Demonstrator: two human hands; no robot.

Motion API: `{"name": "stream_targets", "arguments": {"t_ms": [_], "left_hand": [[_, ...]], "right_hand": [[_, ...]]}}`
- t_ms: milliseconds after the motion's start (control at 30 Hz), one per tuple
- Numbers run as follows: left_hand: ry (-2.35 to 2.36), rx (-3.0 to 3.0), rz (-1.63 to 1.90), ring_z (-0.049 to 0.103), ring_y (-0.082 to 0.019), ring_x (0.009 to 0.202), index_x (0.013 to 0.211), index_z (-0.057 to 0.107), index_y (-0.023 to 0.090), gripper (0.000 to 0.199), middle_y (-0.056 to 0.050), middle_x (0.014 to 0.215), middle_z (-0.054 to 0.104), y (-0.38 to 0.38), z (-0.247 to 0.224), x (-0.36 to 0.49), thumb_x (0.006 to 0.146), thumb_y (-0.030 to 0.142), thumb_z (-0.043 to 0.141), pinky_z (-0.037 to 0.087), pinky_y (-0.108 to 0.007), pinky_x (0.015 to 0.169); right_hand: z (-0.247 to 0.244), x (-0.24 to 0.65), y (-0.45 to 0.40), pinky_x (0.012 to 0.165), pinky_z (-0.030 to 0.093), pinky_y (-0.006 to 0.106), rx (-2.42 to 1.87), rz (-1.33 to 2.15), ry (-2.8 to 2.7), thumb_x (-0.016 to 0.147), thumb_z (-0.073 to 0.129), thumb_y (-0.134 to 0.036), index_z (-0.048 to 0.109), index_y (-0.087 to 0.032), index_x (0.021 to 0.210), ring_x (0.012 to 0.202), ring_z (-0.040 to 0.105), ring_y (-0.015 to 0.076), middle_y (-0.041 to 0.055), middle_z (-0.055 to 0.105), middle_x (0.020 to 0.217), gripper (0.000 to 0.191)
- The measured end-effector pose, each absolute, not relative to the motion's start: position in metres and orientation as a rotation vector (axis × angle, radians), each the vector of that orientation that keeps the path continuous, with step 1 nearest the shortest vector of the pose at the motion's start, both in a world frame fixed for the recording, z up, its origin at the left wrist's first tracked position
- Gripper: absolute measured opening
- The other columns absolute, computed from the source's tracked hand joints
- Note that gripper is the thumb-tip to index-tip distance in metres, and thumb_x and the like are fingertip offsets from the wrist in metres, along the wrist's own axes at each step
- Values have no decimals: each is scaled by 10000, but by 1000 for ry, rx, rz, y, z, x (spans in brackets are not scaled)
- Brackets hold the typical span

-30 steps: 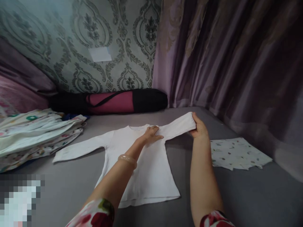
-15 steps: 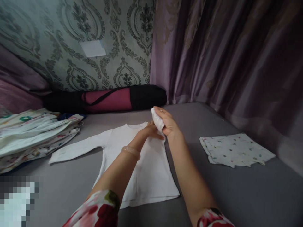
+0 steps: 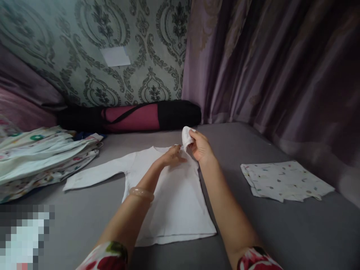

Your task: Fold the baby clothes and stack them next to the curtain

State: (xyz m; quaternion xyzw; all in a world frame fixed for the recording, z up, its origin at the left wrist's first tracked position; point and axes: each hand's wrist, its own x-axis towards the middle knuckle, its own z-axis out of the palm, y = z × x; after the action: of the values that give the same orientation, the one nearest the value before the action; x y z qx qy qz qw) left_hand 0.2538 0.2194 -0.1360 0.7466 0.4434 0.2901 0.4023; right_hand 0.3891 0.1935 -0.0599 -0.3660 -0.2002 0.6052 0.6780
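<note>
A small white long-sleeved shirt (image 3: pixel 174 202) lies spread on the grey bed sheet, its neckline away from me and one sleeve stretched out to the left. My right hand (image 3: pixel 201 146) pinches the cuff end of the other sleeve (image 3: pixel 187 135) and holds it raised above the shirt's right shoulder. Resting on the upper chest of the shirt, just left of that sleeve, is my left hand (image 3: pixel 173 155), fingers spread and palm down. A bangle (image 3: pixel 142 193) circles my left wrist.
A heap of patterned clothes (image 3: pixel 42 157) lies at the left. On the right is a folded white printed garment (image 3: pixel 287 180). A long black and maroon bag (image 3: pixel 132 117) runs along the wall. Purple curtains (image 3: pixel 225 67) hang at the back right.
My left hand has shifted a little left from the sleeve across the shirt's chest. My right hand still holds the sleeve end, now turned so the cuff points down.
</note>
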Motion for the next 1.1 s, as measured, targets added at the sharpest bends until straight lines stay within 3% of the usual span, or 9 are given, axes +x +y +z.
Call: {"name": "stream_targets", "arguments": {"t_ms": [200,400,500,633,733,833,933,1033,1100], "left_hand": [[1192,1131,1013,650,-200,887,1151,534,97,484,-164,1084,628,192,-127,195,847,468,597,534,-339,809],[1145,753,1036,679,-215,825,1066,569,93,622,-164,938,677,190,-135,174,924,636,301,566,-342,742],[1159,834,1033,675,-206,833,1006,597,119,520,-122,909,688,192,-140,173,855,610,512,573,-324,726],[1288,947,1068,657,-158,716,846,590,131,363,-44,777,668,191,-143,171,673,398,765,564,-269,670],[1340,983,998,639,-142,638,807,584,138,270,-15,712,651,188,-137,166,634,272,742,555,-257,617],[1412,1002,881,641,-156,637,857,586,146,269,-7,702,652,184,-127,162,623,203,707,560,-277,601],[1466,1040,861,637,-167,639,862,580,147,276,-6,690,643,181,-122,163,617,195,698,558,-287,587],[1496,1157,866,613,-161,608,831,586,138,251,-3,661,616,180,-123,165,617,218,689,529,-265,538],[1504,1250,871,588,-148,577,815,592,135,233,5,637,597,180,-124,165,627,247,672,492,-240,503]], "right_hand": [[-82,354,189,649,487,186,-1012,1209,-739,784,615,-189,644,-202,954,728,636,101,-42,695,790,173],[-96,333,175,862,486,281,-1111,1438,-1161,796,700,-316,649,-191,1059,984,652,159,73,710,1051,295],[-91,361,184,848,499,308,-1184,1352,-1087,853,649,-345,660,-179,983,930,668,161,83,718,1014,211],[-87,414,200,728,524,243,-1237,1139,-834,928,528,-338,635,-178,914,815,683,129,71,727,957,193],[-97,441,204,663,520,220,-1486,954,-916,944,446,-263,627,-171,903,737,678,110,66,727,921,207],[-116,450,204,644,510,238,-1732,831,-1101,879,513,-210,645,-168,795,672,667,128,42,712,768,162],[-132,447,204,715,499,282,-1834,778,-1207,808,599,-197,642,-176,675,741,673,181,39,678,662,141],[-139,436,201,832,462,327,-1916,698,-1309,793,608,-184,668,-171,718,914,652,240,96,699,796,97],[-140,425,197,895,422,329,-1955,605,-1394,829,547,-154,684,-150,878,1022,611,253,143,687,972,145]]}}
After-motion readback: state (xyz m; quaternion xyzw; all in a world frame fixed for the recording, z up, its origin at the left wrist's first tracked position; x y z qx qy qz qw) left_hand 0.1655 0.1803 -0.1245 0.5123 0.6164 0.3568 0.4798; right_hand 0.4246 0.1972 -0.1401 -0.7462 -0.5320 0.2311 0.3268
